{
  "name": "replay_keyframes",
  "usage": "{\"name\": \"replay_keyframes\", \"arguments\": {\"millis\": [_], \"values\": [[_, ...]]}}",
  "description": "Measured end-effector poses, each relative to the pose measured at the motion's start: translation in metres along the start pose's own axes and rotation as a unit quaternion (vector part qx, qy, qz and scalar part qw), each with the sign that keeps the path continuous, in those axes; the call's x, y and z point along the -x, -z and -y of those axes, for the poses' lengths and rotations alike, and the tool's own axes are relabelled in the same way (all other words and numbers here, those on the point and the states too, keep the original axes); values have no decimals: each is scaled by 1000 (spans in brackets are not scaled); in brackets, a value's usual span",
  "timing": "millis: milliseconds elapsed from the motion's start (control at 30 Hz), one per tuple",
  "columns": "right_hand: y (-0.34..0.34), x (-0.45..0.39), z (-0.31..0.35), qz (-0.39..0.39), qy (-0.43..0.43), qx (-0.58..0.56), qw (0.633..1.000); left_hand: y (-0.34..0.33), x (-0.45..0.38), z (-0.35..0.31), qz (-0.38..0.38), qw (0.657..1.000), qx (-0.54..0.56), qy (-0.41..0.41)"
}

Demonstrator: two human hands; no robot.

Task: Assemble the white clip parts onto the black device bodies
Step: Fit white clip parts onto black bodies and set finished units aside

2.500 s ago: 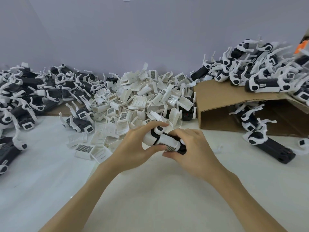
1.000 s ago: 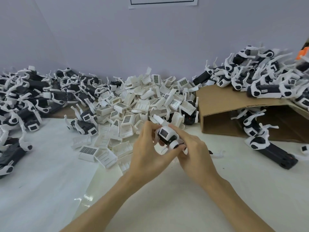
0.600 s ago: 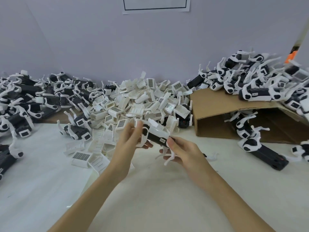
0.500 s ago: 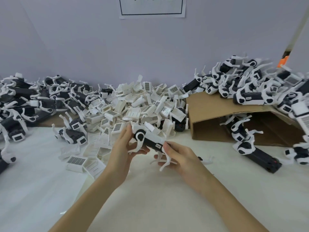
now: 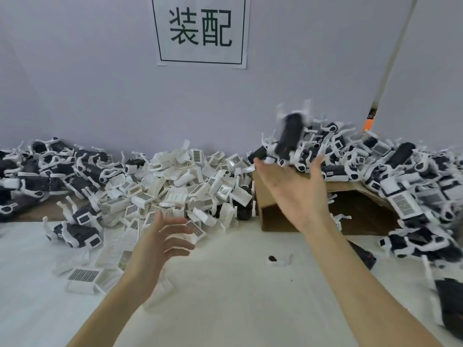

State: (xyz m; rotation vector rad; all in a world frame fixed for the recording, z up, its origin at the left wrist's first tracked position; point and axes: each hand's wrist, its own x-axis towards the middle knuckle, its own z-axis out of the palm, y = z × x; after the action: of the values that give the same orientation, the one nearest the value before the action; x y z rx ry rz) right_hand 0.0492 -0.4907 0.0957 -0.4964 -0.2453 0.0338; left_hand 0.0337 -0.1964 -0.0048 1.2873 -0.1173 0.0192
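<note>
Our right hand (image 5: pixel 295 189), fingers spread, has nothing in it; the blurred black device body with white clips (image 5: pixel 290 139) hangs airborne upper right, apparently tossed. Our left hand (image 5: pixel 160 236), slack and empty, should next fetch parts from the centre heap of white plastic clips (image 5: pixel 180 186).

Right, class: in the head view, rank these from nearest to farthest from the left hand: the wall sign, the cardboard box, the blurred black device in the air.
From the left hand:
1. Cardboard box, to its right on the table.
2. Airborne black device, up right, above the right hand.
3. Wall sign, high on the back wall.
</note>
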Motion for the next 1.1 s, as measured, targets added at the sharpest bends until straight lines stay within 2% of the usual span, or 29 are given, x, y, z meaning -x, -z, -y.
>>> {"name": "replay_keyframes", "arguments": {"millis": [67,167,267,333,400,467,500,567,633,733,833,900,933,1033,1100], "values": [[-4,-7,9,3,8,23,1000,-1,2,-1,4,1000,-14,-11],[9,-4,-11,23,-47,114,992,-4,2,-2,-9,999,-47,-16],[32,8,-51,-27,-99,108,989,-4,1,-4,-42,994,-100,-29],[46,17,-81,-74,-132,75,986,0,0,-5,-82,980,-165,-72],[56,23,-106,-100,-167,68,979,14,-6,-6,-134,927,-314,-158],[62,24,-119,-101,-189,86,973,37,-14,-8,-194,834,-457,-240],[63,25,-121,-97,-193,90,972,51,-18,-7,-223,788,-514,-255],[63,25,-121,-83,-195,81,974,81,-25,-6,-284,705,-609,-229],[61,27,-121,-79,-197,85,974,104,-27,-5,-314,669,-660,-135],[63,28,-122,-82,-198,106,971,121,-29,-2,-285,671,-684,-31],[61,30,-121,-89,-197,114,970,125,-31,-3,-242,690,-682,7],[60,32,-120,-93,-193,118,970,126,-30,-4,-244,695,-676,14],[60,34,-120,-95,-190,118,970,127,-29,-4,-253,693,-674,20],[58,37,-119,-99,-184,123,970,132,-27,-6,-292,657,-690,82],[58,39,-119,-102,-183,121,970,138,-27,-9,-308,655,-677,132]]}}
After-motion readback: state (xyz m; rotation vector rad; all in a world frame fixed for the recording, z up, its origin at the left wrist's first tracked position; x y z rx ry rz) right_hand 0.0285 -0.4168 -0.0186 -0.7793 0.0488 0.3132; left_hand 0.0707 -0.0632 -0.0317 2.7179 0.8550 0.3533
